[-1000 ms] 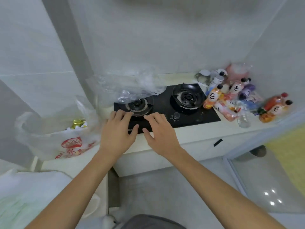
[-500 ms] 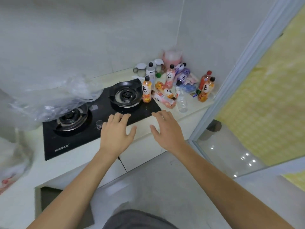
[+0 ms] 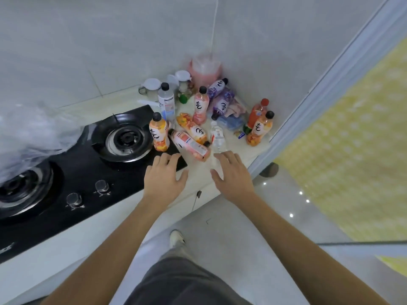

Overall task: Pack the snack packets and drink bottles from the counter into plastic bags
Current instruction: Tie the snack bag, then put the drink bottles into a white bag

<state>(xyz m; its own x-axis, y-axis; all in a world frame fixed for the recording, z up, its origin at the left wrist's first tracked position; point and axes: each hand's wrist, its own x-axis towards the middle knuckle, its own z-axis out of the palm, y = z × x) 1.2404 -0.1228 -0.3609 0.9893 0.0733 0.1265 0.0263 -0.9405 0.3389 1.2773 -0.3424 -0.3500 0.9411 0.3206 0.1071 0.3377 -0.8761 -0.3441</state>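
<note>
Several drink bottles crowd the counter corner: an orange one point(image 3: 159, 134) stands by the stove, a pink one point(image 3: 189, 145) and another orange one point(image 3: 193, 128) lie flat, a clear one point(image 3: 218, 137) lies beside them, and purple bottles point(image 3: 221, 102) lean at the back. Two orange bottles point(image 3: 258, 128) stand at the right. My left hand point(image 3: 164, 177) hovers open just short of the lying pink bottle. My right hand point(image 3: 231, 172) is open too, fingertips near the clear bottle. A crumpled clear plastic bag point(image 3: 33, 130) lies over the left burner.
A black two-burner gas stove point(image 3: 88, 172) with knobs fills the counter's left. White mugs point(image 3: 152, 86) and a pink container point(image 3: 204, 69) stand against the tiled wall. The counter ends at a door frame point(image 3: 308, 102) on the right.
The view and both hands have swung right along the counter, from the left burner towards the bottles. The filled bag at the left has left the view.
</note>
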